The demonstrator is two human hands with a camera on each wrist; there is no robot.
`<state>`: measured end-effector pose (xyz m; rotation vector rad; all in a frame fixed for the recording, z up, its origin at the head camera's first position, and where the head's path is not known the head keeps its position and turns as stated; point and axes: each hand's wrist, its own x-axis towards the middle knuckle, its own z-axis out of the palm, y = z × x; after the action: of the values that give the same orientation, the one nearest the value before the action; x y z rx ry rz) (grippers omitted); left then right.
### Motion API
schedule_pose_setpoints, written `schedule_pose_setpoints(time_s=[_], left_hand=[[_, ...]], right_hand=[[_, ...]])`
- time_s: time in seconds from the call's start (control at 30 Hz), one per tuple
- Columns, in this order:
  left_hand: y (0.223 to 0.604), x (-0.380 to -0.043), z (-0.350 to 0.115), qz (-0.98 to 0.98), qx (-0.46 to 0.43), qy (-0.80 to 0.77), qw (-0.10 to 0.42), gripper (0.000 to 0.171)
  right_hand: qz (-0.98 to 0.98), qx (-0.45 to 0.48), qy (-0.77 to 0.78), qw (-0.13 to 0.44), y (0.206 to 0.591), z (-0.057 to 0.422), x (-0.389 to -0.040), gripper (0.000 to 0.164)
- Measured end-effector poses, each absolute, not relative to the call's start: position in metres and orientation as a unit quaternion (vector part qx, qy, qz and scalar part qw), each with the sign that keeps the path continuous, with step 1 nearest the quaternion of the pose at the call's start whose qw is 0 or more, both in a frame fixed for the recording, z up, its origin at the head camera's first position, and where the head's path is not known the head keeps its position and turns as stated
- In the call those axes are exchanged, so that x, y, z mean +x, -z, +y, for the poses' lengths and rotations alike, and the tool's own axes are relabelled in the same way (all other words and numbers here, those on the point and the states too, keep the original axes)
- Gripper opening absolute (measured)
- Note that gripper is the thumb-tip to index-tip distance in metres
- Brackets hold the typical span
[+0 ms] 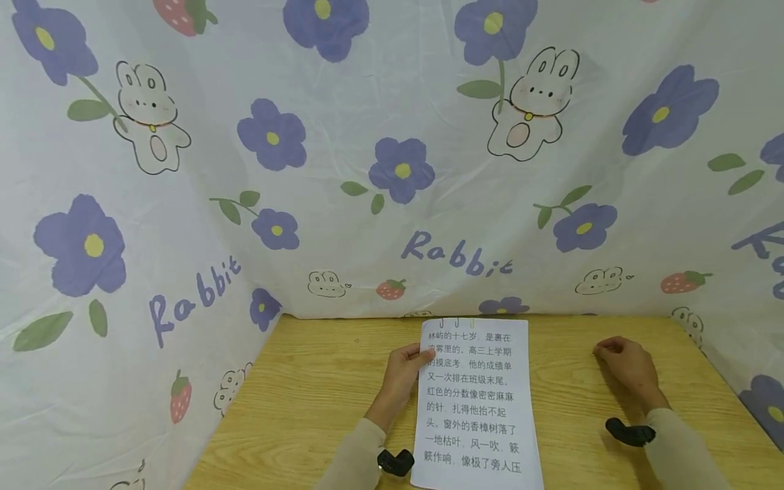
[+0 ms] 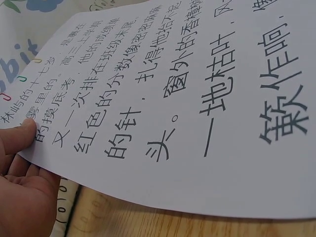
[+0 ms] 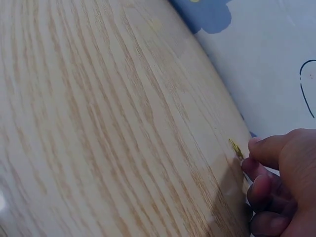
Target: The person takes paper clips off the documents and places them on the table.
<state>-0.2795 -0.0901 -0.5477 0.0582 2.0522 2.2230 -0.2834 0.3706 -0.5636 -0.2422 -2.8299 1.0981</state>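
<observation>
My left hand (image 1: 401, 378) grips the upper left edge of a printed sheet of paper (image 1: 478, 401), thumb on top and fingers beneath. Along the sheet's top edge sit a red paper clip (image 2: 6, 96), a green paper clip (image 2: 21, 79) and a yellow paper clip (image 2: 37, 61). Off to the right of the paper, over the table, my right hand (image 1: 629, 371) pinches a small yellow paper clip (image 3: 235, 147) between thumb and index finger. Its other fingers are curled in. Part of that clip is hidden by the fingertips.
Both hands work over a wood-grain table (image 1: 306, 401). Behind and beside it hangs a white cloth (image 1: 343, 224) printed with purple flowers, rabbits and strawberries. A black band end (image 1: 629, 432) shows at the right wrist, another black piece (image 1: 395, 463) at the left.
</observation>
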Motion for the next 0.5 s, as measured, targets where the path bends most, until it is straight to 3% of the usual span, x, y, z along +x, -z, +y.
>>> schedule_pose_setpoints(time_s=[0.5], left_hand=[[0.550,-0.280,-0.091,0.674,0.023,-0.736,0.059,0.032]], right_hand=[[-0.922,-0.030,-0.380,0.067,0.540,0.355,-0.289,0.049]])
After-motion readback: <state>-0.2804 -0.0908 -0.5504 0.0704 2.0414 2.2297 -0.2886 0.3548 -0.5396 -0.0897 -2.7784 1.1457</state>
